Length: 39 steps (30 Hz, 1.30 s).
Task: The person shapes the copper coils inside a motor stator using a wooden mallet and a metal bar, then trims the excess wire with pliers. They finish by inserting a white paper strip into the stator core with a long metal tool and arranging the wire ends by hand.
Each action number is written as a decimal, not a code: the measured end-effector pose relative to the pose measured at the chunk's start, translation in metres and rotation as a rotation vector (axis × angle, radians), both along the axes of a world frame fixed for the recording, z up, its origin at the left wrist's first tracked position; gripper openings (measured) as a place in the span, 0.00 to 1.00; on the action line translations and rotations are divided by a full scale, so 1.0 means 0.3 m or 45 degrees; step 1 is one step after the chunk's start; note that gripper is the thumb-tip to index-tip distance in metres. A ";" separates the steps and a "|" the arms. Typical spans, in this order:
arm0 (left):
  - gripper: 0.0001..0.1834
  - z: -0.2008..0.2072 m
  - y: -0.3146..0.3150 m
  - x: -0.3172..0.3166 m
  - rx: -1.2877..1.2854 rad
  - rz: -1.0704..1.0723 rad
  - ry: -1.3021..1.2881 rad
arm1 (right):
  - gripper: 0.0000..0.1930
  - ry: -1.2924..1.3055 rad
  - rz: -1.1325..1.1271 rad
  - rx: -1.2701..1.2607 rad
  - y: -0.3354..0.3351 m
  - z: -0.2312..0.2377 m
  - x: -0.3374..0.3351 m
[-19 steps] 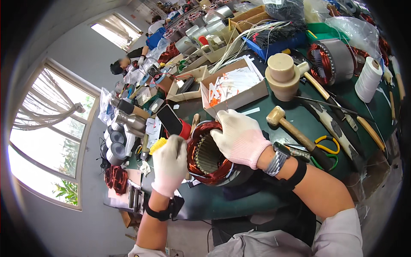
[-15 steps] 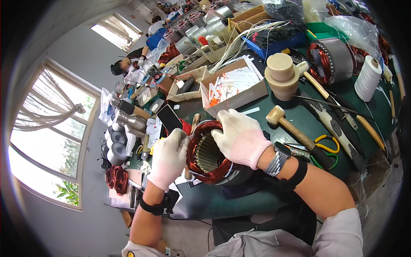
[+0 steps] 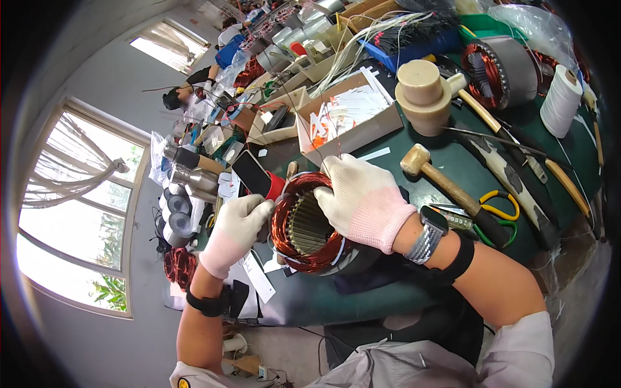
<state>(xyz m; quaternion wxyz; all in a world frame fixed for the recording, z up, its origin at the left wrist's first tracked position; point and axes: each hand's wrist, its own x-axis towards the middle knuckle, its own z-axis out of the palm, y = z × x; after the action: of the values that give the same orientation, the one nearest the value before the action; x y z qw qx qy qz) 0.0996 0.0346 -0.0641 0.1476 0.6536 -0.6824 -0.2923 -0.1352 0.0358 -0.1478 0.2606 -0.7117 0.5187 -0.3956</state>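
Observation:
In front of me stands a motor stator (image 3: 304, 229), its slotted bore facing up and a thick ring of copper winding round it. My left hand (image 3: 236, 229), in a white and pink glove, is at the stator's left rim. Its fingers are curled together, and what they hold, if anything, is hidden. My gloved right hand (image 3: 362, 204) rests over the far right of the winding, thumb against the coil. Thin copper lead wires (image 3: 339, 143) rise from its closed fingertips.
Right of the stator lie a mallet (image 3: 446, 187), scissors (image 3: 497, 213) and a hammer (image 3: 479, 119). Beyond are a cream plastic block (image 3: 424, 97), a cardboard box (image 3: 362, 132) of paper strips, a second stator (image 3: 508, 71) and a thread spool (image 3: 560, 103). A phone (image 3: 255, 173) leans at left.
My left hand has shifted left and slightly down, away from the bore. The right hand stays on the winding, and the lead wires above it now show more plainly.

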 end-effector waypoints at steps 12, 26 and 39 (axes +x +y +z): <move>0.28 -0.005 -0.015 0.015 0.192 -0.059 0.024 | 0.14 -0.073 0.064 0.027 -0.007 -0.012 -0.012; 0.25 -0.043 0.003 0.016 -0.044 -0.047 -0.044 | 0.12 -0.107 0.063 -0.081 -0.023 -0.019 -0.003; 0.16 -0.082 0.087 -0.010 -0.338 -0.016 -0.141 | 0.11 -0.142 0.170 0.039 -0.036 -0.018 -0.017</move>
<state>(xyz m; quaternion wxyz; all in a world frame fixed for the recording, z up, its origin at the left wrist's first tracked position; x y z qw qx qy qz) 0.0965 0.0608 -0.0886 0.1931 0.6392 -0.7261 -0.1639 -0.1404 0.0250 -0.1531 0.3260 -0.7174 0.4607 -0.4084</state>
